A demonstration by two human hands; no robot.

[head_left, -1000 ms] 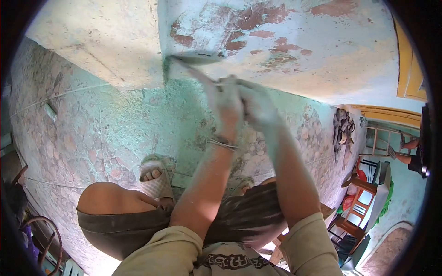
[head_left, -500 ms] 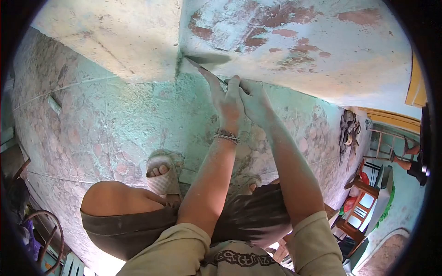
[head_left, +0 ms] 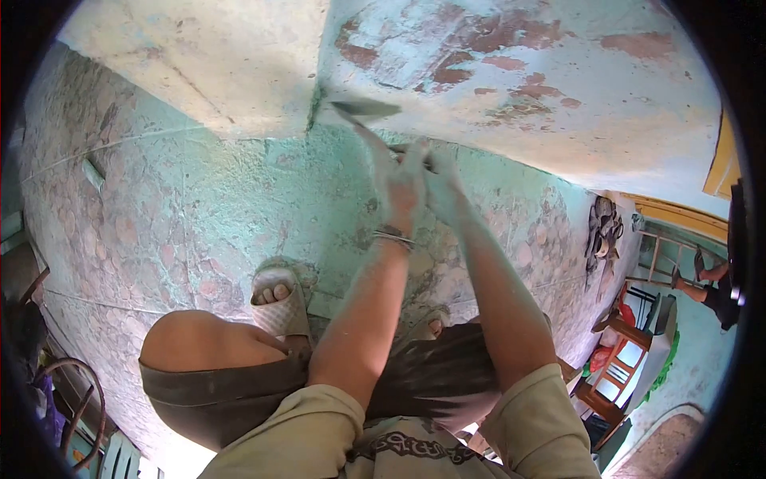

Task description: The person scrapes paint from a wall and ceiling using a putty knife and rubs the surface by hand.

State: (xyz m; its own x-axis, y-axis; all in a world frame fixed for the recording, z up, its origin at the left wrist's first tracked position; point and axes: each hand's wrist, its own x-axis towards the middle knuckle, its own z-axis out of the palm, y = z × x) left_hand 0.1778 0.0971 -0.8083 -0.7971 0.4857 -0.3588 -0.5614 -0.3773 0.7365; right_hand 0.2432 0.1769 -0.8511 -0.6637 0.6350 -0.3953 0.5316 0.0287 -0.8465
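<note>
A scraper with a dark, pointed blade [head_left: 367, 107] lies against the lower wall, close to the inside corner. My right hand [head_left: 441, 180] is closed around what looks like its handle, which is mostly hidden by the fingers. Beside it, my left hand [head_left: 400, 185] is closed on the scraper too, with a finger stretched along toward the blade. Both hands are dusty and smeared by motion. The wall [head_left: 519, 72] above them shows flaking pale paint with brown patches.
A cream wall block [head_left: 215, 64] juts out at the left of the corner. Below lies a patterned, dusty floor [head_left: 231, 199], with my slippered foot [head_left: 275, 299] on it. To the right are dark items [head_left: 604, 227], a wooden chair [head_left: 618, 371] and another person's legs [head_left: 698, 279].
The hands and scraper have shifted slightly and look more blurred. The whole view has moved a little, with the wall sliding to the right. Both hands keep their hold.
</note>
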